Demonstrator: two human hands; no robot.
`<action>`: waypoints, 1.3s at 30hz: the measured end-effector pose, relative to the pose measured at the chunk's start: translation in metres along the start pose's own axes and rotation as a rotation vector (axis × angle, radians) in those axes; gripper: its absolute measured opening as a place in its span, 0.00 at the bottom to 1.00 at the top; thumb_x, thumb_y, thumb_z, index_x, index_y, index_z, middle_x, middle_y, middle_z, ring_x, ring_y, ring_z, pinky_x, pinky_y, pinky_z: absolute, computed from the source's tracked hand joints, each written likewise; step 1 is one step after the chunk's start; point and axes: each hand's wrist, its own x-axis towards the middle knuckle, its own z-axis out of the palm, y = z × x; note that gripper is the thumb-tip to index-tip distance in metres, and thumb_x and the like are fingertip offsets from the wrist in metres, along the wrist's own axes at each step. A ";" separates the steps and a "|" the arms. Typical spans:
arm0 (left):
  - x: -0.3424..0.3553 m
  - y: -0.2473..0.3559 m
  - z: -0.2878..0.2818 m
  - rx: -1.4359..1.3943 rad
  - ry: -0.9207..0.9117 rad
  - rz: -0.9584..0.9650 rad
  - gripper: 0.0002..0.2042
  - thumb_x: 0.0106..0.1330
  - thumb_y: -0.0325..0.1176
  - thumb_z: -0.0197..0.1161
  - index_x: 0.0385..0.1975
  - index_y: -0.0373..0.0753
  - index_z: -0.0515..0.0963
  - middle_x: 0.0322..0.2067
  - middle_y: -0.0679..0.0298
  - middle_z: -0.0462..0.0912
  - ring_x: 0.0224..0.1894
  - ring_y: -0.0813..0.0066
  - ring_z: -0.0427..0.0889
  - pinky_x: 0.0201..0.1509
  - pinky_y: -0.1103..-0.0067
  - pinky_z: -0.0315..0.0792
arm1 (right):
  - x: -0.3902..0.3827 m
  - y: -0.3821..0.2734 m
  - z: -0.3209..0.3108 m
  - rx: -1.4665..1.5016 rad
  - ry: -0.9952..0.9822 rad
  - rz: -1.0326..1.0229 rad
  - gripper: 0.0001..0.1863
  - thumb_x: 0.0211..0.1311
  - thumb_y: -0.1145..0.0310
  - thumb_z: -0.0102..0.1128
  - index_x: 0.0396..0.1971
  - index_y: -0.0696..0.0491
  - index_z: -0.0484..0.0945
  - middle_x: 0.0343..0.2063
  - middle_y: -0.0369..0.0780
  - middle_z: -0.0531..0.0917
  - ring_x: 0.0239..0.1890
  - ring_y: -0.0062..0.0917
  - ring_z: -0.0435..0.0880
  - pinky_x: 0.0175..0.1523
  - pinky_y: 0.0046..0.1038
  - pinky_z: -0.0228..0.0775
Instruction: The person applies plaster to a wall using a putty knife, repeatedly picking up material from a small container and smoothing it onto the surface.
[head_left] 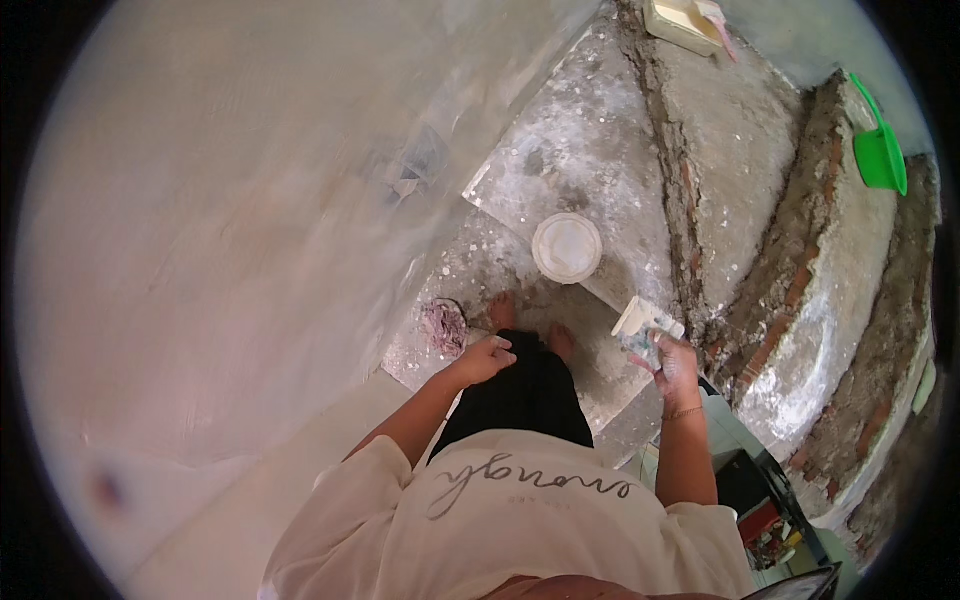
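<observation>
My right hand (668,362) grips a scraper (648,325) with a wide, flat blade smeared with pale plaster, held out at the right of my legs. My left hand (488,355) is held over my dark trousers, its fingers curled closed; what they hold, if anything, I cannot make out. Beyond my bare feet, a round white container (566,247) stands on the spattered concrete step (540,130). A pile of pinkish material (445,325) lies left of my feet.
A smooth pale wall (230,200) fills the left. Rough concrete steps with exposed brick (806,250) curve away to the right, bearing a rectangular tub with a brush (683,22) and a green plastic dipper (880,155). Dark clutter (760,505) shows beside me at lower right.
</observation>
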 end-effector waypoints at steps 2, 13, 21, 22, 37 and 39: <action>0.023 -0.020 -0.004 -0.440 0.104 -0.427 0.15 0.58 0.38 0.60 0.39 0.33 0.75 0.28 0.62 0.77 0.29 0.71 0.77 0.32 0.77 0.72 | 0.008 0.014 0.002 -0.053 0.049 -0.039 0.14 0.55 0.76 0.51 0.42 0.61 0.70 0.36 0.42 0.78 0.37 0.37 0.80 0.33 0.44 0.79; 0.106 -0.090 0.008 -0.706 0.194 -0.676 0.14 0.62 0.40 0.54 0.43 0.40 0.72 0.33 0.67 0.74 0.30 0.76 0.73 0.31 0.79 0.71 | 0.067 0.082 0.008 0.017 -0.044 0.128 0.17 0.52 0.78 0.52 0.44 0.67 0.68 0.39 0.48 0.77 0.39 0.43 0.80 0.35 0.43 0.79; 0.183 -0.073 0.067 -1.105 0.506 -0.561 0.31 0.64 0.47 0.49 0.63 0.42 0.49 0.56 0.63 0.59 0.47 0.64 0.68 0.48 0.68 0.66 | 0.182 0.087 0.009 -0.204 0.014 -0.120 0.15 0.52 0.78 0.50 0.40 0.68 0.70 0.34 0.47 0.78 0.32 0.35 0.81 0.31 0.32 0.80; 0.191 -0.070 0.076 -1.120 0.503 -0.571 0.31 0.64 0.47 0.49 0.63 0.42 0.49 0.56 0.63 0.59 0.47 0.64 0.68 0.48 0.68 0.66 | 0.198 0.093 0.006 -0.251 0.054 -0.179 0.14 0.52 0.78 0.49 0.39 0.68 0.70 0.32 0.47 0.78 0.30 0.34 0.81 0.30 0.31 0.80; 0.252 -0.089 0.118 -1.639 0.563 -0.219 0.25 0.66 0.50 0.45 0.56 0.41 0.63 0.46 0.65 0.73 0.41 0.73 0.72 0.50 0.72 0.65 | 0.246 0.056 0.037 -0.144 -0.110 -0.090 0.19 0.51 0.75 0.55 0.44 0.66 0.68 0.39 0.49 0.78 0.36 0.39 0.81 0.35 0.37 0.79; 0.250 -0.101 0.122 -1.519 0.591 -0.259 0.23 0.66 0.50 0.45 0.53 0.40 0.66 0.45 0.64 0.74 0.41 0.73 0.73 0.49 0.73 0.66 | 0.248 0.057 0.048 -0.117 -0.089 -0.059 0.17 0.49 0.79 0.53 0.42 0.66 0.68 0.38 0.48 0.78 0.38 0.37 0.80 0.35 0.42 0.79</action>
